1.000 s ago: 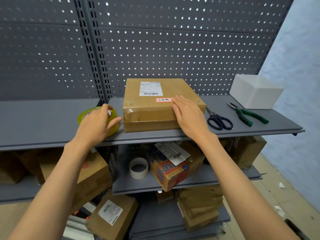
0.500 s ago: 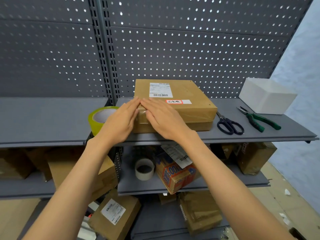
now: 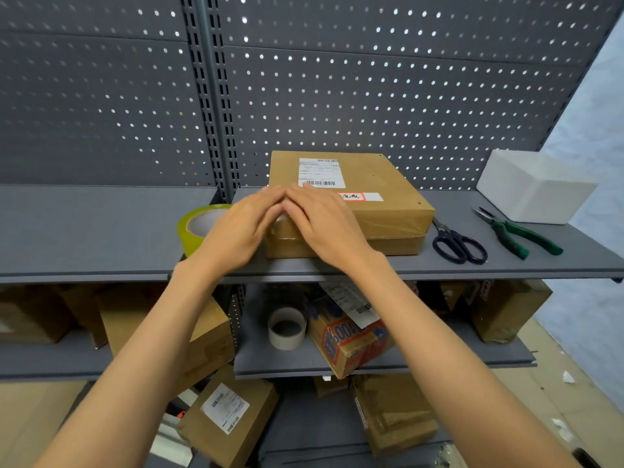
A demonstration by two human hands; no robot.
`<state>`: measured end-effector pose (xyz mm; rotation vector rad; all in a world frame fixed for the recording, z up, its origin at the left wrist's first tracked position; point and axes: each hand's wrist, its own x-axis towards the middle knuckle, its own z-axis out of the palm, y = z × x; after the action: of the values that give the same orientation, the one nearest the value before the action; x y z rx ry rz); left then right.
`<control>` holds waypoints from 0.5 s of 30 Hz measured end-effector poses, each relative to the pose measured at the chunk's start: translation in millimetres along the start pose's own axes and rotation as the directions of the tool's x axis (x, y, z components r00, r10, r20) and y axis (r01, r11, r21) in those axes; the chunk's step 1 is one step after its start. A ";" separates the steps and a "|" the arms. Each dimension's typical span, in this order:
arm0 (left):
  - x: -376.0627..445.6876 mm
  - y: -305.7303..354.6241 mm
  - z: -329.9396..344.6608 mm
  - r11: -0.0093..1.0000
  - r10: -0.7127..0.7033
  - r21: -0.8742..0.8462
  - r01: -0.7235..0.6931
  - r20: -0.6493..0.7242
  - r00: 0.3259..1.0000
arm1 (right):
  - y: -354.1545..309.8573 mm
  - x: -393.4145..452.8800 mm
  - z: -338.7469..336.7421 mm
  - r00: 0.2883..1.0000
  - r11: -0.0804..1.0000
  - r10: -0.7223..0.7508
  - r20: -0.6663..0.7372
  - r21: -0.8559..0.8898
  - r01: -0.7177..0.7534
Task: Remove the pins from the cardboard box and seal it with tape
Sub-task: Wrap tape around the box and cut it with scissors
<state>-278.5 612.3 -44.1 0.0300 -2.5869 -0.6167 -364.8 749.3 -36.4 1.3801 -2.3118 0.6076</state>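
Nearest, on the lower grey metal shelf, an empty white cardboard tape core stands beside a tilted printed carton. On the upper grey metal shelf, close to its front edge, the left hand and right hand lie flat on the near left corner of the flat brown cardboard box, fingers straight and close together, fingertips meeting, gripping nothing. Clear tape shines along the box's front edge. The yellow-green roll of tape stands just left of the box, partly behind the left hand. Right of the box lie black-handled scissors, then green-handled pliers, and at the back right corner a white foam block.
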 end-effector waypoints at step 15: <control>0.9 -18.5 1.4 0.991 0.056 0.115 -0.069 0.113 0.992 | 23.5 -4.0 14.9 0.981 0.950 -0.192 0.028 -0.247 0.193</control>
<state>-281.6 596.1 -52.8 -0.0480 -2.7169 -0.4527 -385.4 754.1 -54.9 1.4608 -2.1350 0.2459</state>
